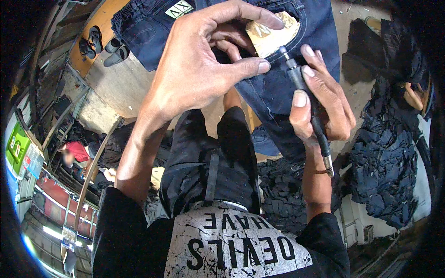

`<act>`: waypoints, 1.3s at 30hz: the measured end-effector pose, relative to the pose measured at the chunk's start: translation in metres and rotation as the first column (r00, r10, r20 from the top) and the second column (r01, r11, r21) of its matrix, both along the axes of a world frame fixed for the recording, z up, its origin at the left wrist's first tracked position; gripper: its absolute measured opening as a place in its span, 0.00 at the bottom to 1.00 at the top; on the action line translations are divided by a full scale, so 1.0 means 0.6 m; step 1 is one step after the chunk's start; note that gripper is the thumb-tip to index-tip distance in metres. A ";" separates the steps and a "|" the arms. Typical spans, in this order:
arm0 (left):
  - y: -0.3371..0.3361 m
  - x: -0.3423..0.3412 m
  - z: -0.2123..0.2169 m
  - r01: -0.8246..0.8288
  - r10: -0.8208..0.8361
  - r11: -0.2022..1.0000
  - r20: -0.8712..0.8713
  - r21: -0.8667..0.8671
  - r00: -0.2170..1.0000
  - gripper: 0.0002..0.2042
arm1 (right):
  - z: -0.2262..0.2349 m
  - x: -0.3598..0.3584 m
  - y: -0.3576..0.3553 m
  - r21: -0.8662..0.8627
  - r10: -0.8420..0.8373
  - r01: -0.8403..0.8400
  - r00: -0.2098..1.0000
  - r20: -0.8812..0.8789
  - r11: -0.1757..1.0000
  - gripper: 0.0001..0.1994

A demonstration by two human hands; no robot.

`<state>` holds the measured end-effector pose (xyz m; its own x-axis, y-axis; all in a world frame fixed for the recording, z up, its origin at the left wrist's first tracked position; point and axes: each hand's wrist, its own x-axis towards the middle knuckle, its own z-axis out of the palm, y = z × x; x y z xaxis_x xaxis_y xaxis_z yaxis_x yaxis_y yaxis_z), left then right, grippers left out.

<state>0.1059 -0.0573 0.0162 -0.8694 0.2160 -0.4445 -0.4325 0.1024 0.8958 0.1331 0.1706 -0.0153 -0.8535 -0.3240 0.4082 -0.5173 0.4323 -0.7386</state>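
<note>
The left hand (197, 65) is spread in a curve, forefinger over a pale yellow panel (266, 37); whether it touches, I cannot tell. The right hand (330, 102) pinches a black pen-shaped tool (296, 76), its tip near the panel's lower edge. Dark-blue denim trousers (273, 102) lie ahead beneath both hands, their right edge beside pale floor (345, 41). They bear a pale label (179, 9) with dark lettering; large letters mark the black T-shirt (143, 245). Sandals (95, 39) lie left, heaped dark cloth (384, 157) right.
</note>
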 end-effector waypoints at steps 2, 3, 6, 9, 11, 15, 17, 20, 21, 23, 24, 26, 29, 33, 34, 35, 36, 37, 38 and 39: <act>-0.003 0.000 -0.001 -0.005 0.005 1.000 0.014 0.004 1.000 0.22 | -0.002 -0.001 -0.001 -0.004 -0.013 0.013 1.000 -0.009 1.000 0.12; -0.003 0.003 0.002 0.000 0.000 0.999 0.013 -0.047 1.000 0.22 | -0.003 -0.001 -0.003 -0.022 -0.019 0.019 1.000 -0.017 1.000 0.11; -0.004 0.000 0.006 -0.005 0.006 1.000 0.058 -0.010 0.998 0.22 | -0.006 -0.004 -0.004 -0.055 -0.028 0.026 0.999 -0.037 0.998 0.11; 0.000 0.001 0.014 0.005 -0.003 0.999 0.047 -0.041 0.999 0.22 | -0.001 0.000 -0.003 0.002 -0.036 0.036 0.999 -0.002 0.999 0.12; 0.000 0.002 0.018 0.014 -0.011 0.996 0.028 -0.085 1.000 0.22 | 0.002 0.002 -0.002 0.028 -0.033 0.033 0.999 0.007 0.999 0.13; -0.001 0.004 0.016 0.014 -0.011 0.996 0.024 -0.093 1.000 0.22 | 0.006 0.003 0.001 0.041 0.008 -0.009 1.000 0.022 0.999 0.13; 0.000 0.005 0.011 0.013 -0.011 0.997 0.017 -0.072 1.000 0.22 | 0.004 0.002 0.001 0.030 0.008 -0.008 1.000 0.022 1.000 0.13; 0.004 0.001 0.007 -0.005 0.004 0.999 -0.028 -0.050 1.000 0.22 | -0.002 0.002 0.002 0.026 -0.001 0.000 1.000 0.015 1.000 0.13; 0.007 -0.001 0.009 -0.028 0.024 0.998 -0.057 -0.061 0.998 0.22 | -0.004 0.002 0.002 -0.002 -0.007 0.007 1.000 0.013 1.000 0.13; 0.004 -0.007 0.018 -0.022 0.022 1.000 0.022 -0.016 1.000 0.22 | -0.006 0.000 0.005 -0.099 -0.033 0.034 0.999 0.005 0.995 0.13; -0.005 -0.012 0.026 0.001 -0.007 0.999 0.125 0.041 0.992 0.22 | -0.005 -0.003 0.008 -0.098 -0.010 0.011 1.000 0.017 0.995 0.14; -0.007 -0.019 0.034 -0.007 -0.007 0.996 0.172 0.085 0.985 0.23 | 0.003 -0.010 0.020 -0.204 -0.136 0.148 0.988 0.072 0.968 0.16; 0.021 -0.019 0.019 -0.090 0.090 0.995 0.008 0.051 0.996 0.24 | 0.011 -0.027 0.031 -0.109 -0.157 0.170 0.981 0.114 0.979 0.16; 0.052 -0.003 -0.020 -0.160 0.164 0.986 -0.153 0.037 0.975 0.26 | 0.004 -0.042 0.028 -0.128 -0.067 0.078 0.994 0.086 0.989 0.13; 0.053 0.001 -0.027 -0.174 0.184 0.982 -0.172 0.073 0.968 0.26 | 0.000 -0.046 0.027 -0.109 -0.033 0.040 0.997 0.064 0.993 0.13; 0.054 0.006 -0.032 -0.188 0.206 0.976 -0.186 0.109 0.961 0.27 | -0.003 -0.044 0.024 -0.170 -0.026 0.034 0.998 0.052 0.985 0.12; 0.052 0.009 -0.034 -0.202 0.228 0.969 -0.194 0.145 0.954 0.27 | -0.006 -0.044 0.023 -0.158 -0.041 0.050 0.997 0.062 0.986 0.12; 0.051 0.012 -0.036 -0.195 0.223 0.969 -0.186 0.154 0.957 0.28 | -0.006 -0.043 0.024 -0.132 -0.042 0.051 0.997 0.070 0.990 0.12; 0.050 0.014 -0.035 -0.201 0.228 0.966 -0.170 0.164 0.959 0.28 | -0.005 -0.042 0.026 -0.114 -0.041 0.048 0.997 0.064 0.992 0.12; 0.049 0.014 -0.035 -0.205 0.234 0.963 -0.161 0.175 0.959 0.28 | -0.005 -0.040 0.025 -0.086 -0.051 0.056 0.997 0.065 0.995 0.12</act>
<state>0.1144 -0.0281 -0.0050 -0.9651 0.0647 -0.2539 -0.2603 -0.1233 0.9576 0.1089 0.1857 -0.0182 -0.8935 -0.2425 0.3779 -0.4464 0.3899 -0.8054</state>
